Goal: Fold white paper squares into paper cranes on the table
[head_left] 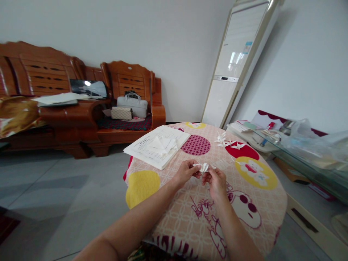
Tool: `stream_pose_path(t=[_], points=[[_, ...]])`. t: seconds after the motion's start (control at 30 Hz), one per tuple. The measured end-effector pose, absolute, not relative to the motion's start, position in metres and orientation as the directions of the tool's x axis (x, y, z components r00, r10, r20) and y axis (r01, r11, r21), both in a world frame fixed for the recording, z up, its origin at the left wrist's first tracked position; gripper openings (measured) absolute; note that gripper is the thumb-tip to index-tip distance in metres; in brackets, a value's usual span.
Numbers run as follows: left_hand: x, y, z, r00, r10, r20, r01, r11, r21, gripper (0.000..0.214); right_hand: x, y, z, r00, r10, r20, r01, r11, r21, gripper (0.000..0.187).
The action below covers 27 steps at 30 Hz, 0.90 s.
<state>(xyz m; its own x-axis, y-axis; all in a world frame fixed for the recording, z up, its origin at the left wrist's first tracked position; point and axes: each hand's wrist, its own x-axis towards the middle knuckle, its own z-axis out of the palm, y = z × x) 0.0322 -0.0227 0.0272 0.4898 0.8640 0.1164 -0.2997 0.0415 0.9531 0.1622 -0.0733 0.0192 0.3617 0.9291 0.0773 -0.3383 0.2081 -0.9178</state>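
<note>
L hand (187,172) & R hand (218,181) both pinching folded paper (203,167), w/ cranes (221,139) approx 1 o'clock from it, stack (141,148) approx 10.

Paper cranes (222,139) beyond right hand (216,182)

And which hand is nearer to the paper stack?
Left. The left hand is just to the right of the paper stack; the right hand is farther right.

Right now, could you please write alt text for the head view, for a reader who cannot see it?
A person's left hand and right hand hold a small folded white paper over a cloth-covered round table. A stack of papers lies to the left, folded paper figures to the right; wooden seats stand beyond.
</note>
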Motion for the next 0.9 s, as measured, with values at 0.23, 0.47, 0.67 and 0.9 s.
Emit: stream_pose_path(t=[0.23,0.47,0.67,0.9], points=[[0.0309,-0.0203,0.026,0.514,0.854,0.083,-0.352,0.122,0.928,0.04,0.1635,-0.073,0.02,0.343,0.938,0.044,-0.374,0.18,-0.91,0.026],[0.0297,-0.0198,0.027,0.516,0.851,0.095,-0.35,0.108,0.93,0.04,0.1642,-0.0732,0.0194,0.334,0.941,0.063,-0.369,0.192,-0.909,0.028],[0.0297,-0.0216,0.0273,0.527,0.846,0.077,-0.373,0.149,0.916,0.041,0.1645,-0.0723,0.0186,0.338,0.94,0.043,-0.371,0.175,-0.912,0.03],[0.028,-0.02,0.0261,0.559,0.829,0.02,-0.386,0.239,0.891,0.039,0.1662,-0.0713,0.0181,0.315,0.948,0.037,-0.404,0.169,-0.899,0.031]])
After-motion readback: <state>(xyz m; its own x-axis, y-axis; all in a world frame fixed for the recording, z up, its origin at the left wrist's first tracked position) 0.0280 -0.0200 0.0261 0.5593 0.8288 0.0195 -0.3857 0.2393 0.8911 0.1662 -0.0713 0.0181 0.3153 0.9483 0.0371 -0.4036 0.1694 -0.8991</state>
